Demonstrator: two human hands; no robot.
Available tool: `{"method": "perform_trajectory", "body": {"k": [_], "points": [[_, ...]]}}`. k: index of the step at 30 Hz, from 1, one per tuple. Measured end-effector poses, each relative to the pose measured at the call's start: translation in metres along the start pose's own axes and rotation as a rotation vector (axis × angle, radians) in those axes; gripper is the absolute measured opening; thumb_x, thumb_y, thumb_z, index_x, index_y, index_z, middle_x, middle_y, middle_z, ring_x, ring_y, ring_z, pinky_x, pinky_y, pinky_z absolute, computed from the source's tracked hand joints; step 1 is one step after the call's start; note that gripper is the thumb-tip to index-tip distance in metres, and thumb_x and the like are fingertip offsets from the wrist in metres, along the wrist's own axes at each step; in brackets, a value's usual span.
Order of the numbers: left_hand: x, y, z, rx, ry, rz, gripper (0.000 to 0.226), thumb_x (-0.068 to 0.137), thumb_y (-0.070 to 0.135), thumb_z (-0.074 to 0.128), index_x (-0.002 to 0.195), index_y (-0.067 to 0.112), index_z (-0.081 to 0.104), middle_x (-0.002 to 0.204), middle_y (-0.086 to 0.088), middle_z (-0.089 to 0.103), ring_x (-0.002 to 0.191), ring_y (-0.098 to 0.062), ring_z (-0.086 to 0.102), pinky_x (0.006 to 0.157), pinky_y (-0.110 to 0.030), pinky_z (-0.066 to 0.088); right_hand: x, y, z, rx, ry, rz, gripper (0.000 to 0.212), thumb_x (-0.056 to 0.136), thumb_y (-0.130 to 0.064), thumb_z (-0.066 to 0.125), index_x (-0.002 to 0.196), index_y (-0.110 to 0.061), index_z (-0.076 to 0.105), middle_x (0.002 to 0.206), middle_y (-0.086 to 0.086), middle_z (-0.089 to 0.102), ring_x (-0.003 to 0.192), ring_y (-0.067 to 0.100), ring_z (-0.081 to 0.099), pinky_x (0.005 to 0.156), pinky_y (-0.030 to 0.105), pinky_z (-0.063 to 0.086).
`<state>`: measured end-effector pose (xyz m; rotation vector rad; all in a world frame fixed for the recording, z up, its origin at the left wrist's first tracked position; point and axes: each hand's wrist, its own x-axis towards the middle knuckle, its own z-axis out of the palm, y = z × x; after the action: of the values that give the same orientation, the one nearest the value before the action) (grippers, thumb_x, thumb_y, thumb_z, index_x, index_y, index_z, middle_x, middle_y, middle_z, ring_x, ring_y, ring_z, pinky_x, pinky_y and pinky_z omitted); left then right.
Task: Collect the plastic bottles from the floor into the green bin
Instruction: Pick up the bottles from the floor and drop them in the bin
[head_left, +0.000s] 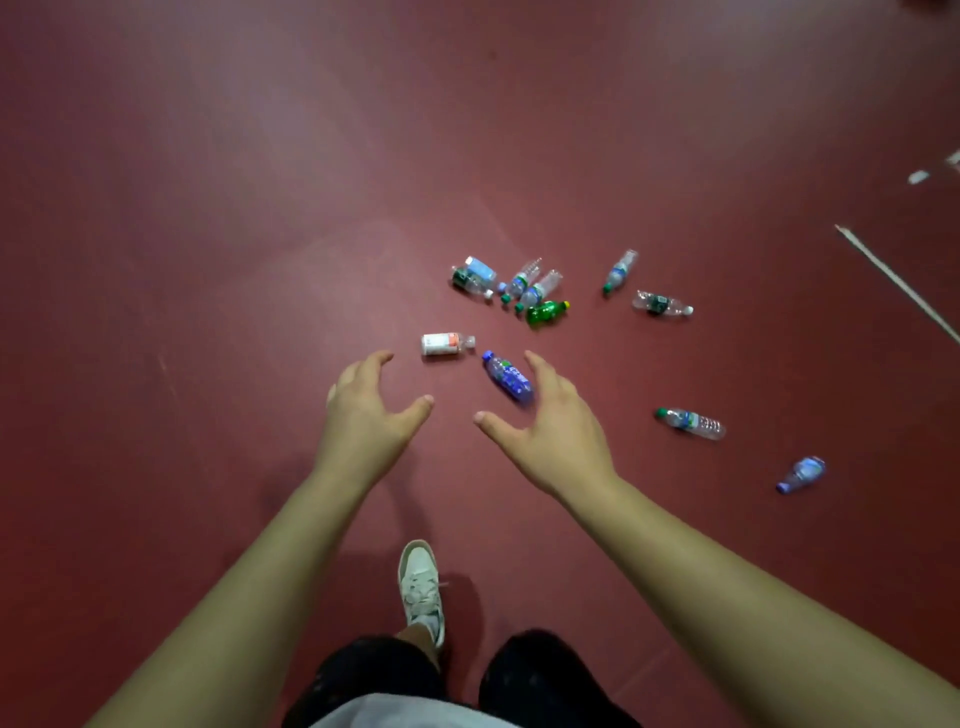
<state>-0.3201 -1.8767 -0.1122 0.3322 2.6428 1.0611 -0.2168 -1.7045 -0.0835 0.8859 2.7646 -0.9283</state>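
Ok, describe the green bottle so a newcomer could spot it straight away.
Look at the red floor ahead of the right hand, where a tight cluster of clear bottles lies. The green bottle lies on its side at the cluster's near edge. It alone has a solid green body and a yellow cap.

Labels of the scattered bottles (537, 291) illegibly small and blurred; white strip (898, 283) partly beyond the right edge.
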Motion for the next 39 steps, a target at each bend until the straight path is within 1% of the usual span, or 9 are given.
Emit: {"method": "perform_trajectory", "body": {"k": [10, 17, 23, 27, 30, 32, 35, 37, 39], "points": [[0.191, -0.027, 0.143, 0.253, -0.177, 0.023, 0.07, 0.077, 0.038, 0.075, 0.136, 0.012, 0.048, 0.133, -0.013, 0.052, 0.124, -0.03, 0.047, 0.105, -0.038, 0.036, 0.211, 0.119, 0.057, -0.087, -0.053, 0.154, 0.098, 0.075, -0.063, 0.071, 0.153, -0.021, 0.029, 0.144, 0.008, 0.048, 0.128, 0.032, 0.048, 0.102, 0.04, 0.041], [0.339, -0.106, 0.307, 0.324, -0.232, 0.048, 0.069, 0.074, 0.038, 0.076, 0.133, 0.013, 0.05, 0.13, -0.01, 0.054, 0.122, -0.029, 0.049, 0.102, -0.039, 0.04, 0.353, 0.236, 0.178, -0.159, -0.109, 0.19, 0.101, 0.073, -0.064, 0.072, 0.153, -0.022, 0.027, 0.148, 0.005, 0.044, 0.134, 0.029, 0.042, 0.109, 0.043, 0.038], [0.448, -0.221, 0.449, 0.41, -0.286, 0.129, 0.066, 0.069, 0.037, 0.077, 0.126, 0.015, 0.053, 0.125, -0.009, 0.053, 0.116, -0.03, 0.049, 0.095, -0.041, 0.044, 0.46, 0.333, 0.312, -0.262, -0.119, 0.171, 0.109, 0.069, -0.068, 0.073, 0.153, -0.021, 0.023, 0.152, 0.005, 0.039, 0.138, 0.027, 0.037, 0.111, 0.044, 0.037], [0.51, -0.292, 0.516, 0.601, -0.322, 0.115, 0.085, 0.065, 0.046, 0.08, 0.136, 0.018, 0.042, 0.144, -0.015, 0.037, 0.138, -0.036, 0.029, 0.11, -0.052, 0.031, 0.518, 0.38, 0.391, -0.306, -0.167, 0.171, 0.118, 0.066, -0.069, 0.075, 0.155, -0.02, 0.014, 0.156, 0.007, 0.031, 0.143, 0.028, 0.031, 0.112, 0.046, 0.035], [0.536, -0.331, 0.55, 0.725, -0.371, 0.09, 0.1, 0.062, 0.052, 0.081, 0.142, 0.019, 0.032, 0.15, -0.016, 0.028, 0.143, -0.037, 0.017, 0.114, -0.055, 0.021, 0.544, 0.407, 0.44, -0.393, -0.25, 0.174, 0.123, 0.066, -0.07, 0.074, 0.156, -0.02, 0.007, 0.156, 0.007, 0.03, 0.141, 0.029, 0.033, 0.111, 0.047, 0.037], [0.544, -0.354, 0.567, 0.785, -0.367, 0.107, 0.101, 0.061, 0.055, 0.079, 0.141, 0.018, 0.031, 0.142, -0.015, 0.036, 0.137, -0.036, 0.028, 0.111, -0.053, 0.027, 0.556, 0.419, 0.465, -0.469, -0.286, 0.173, 0.123, 0.066, -0.069, 0.074, 0.156, -0.02, 0.007, 0.15, 0.007, 0.036, 0.133, 0.029, 0.042, 0.103, 0.043, 0.042], [0.549, -0.376, 0.584, 0.845, -0.281, 0.189, 0.079, 0.066, 0.057, 0.073, 0.127, 0.018, 0.043, 0.12, -0.009, 0.051, 0.115, -0.033, 0.048, 0.098, -0.046, 0.039, 0.566, 0.433, 0.489, -0.527, -0.235, 0.158, 0.107, 0.074, -0.055, 0.075, 0.153, -0.019, 0.013, 0.136, 0.006, 0.043, 0.12, 0.028, 0.05, 0.088, 0.038, 0.048], [0.546, -0.376, 0.585, 0.816, -0.23, 0.174, 0.066, 0.071, 0.065, 0.065, 0.115, 0.018, 0.048, 0.112, -0.006, 0.053, 0.107, -0.032, 0.052, 0.087, -0.041, 0.042, 0.569, 0.433, 0.491, -0.485, -0.206, 0.171, 0.095, 0.078, -0.047, 0.073, 0.15, -0.018, 0.019, 0.132, 0.006, 0.045, 0.117, 0.028, 0.053, 0.083, 0.037, 0.049], [0.54, -0.37, 0.58, 0.759, -0.24, 0.123, 0.064, 0.072, 0.064, 0.064, 0.112, 0.017, 0.047, 0.114, -0.008, 0.054, 0.107, -0.032, 0.052, 0.084, -0.041, 0.043, 0.57, 0.424, 0.483, -0.393, -0.173, 0.197, 0.089, 0.078, -0.046, 0.072, 0.147, -0.017, 0.023, 0.128, 0.008, 0.047, 0.114, 0.031, 0.055, 0.081, 0.037, 0.049]]}}
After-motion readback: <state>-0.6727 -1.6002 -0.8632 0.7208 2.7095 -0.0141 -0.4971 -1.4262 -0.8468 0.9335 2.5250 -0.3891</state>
